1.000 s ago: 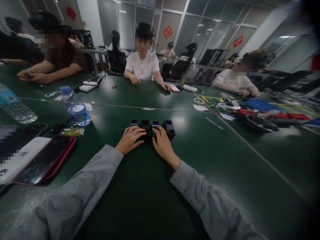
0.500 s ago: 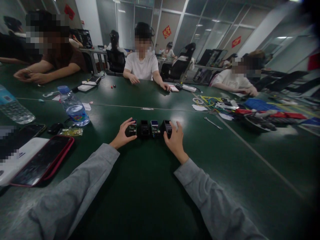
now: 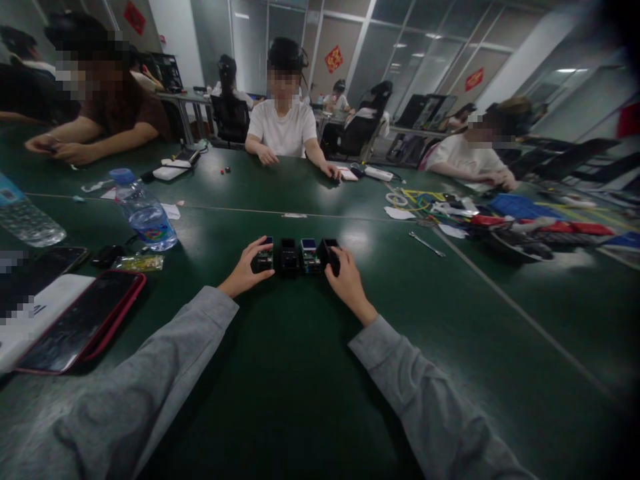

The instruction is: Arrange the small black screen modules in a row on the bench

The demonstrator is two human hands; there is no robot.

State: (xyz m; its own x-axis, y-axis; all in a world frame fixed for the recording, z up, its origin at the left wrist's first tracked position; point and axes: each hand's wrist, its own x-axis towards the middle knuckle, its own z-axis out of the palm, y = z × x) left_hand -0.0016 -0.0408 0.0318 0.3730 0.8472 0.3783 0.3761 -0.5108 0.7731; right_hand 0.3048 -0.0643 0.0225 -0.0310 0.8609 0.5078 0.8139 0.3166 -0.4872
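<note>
Several small devices stand in a row on the dark green table. My left hand (image 3: 245,270) grips the leftmost one, a circuit board with a small screen (image 3: 265,260), between thumb and fingers. Beside it stands a black plastic case (image 3: 289,259) that no hand touches. To the right of that is a second circuit board (image 3: 311,257) with a pale screen on top. At the row's right end, my right hand (image 3: 349,279) is closed around another black case (image 3: 329,251), its fingers hiding the right side.
On the left lie phones (image 3: 83,320), a water bottle (image 3: 145,212) and a small yellow packet (image 3: 139,262). A wrench (image 3: 427,245) lies to the right, before tangled cables (image 3: 420,201) and a blue piece (image 3: 525,207). Across the table sit several people, one in a white shirt (image 3: 283,130).
The fingers of my right hand have come down and closed around the right-hand black case. My left hand keeps its hold on the circuit board. The view has shifted slightly.
</note>
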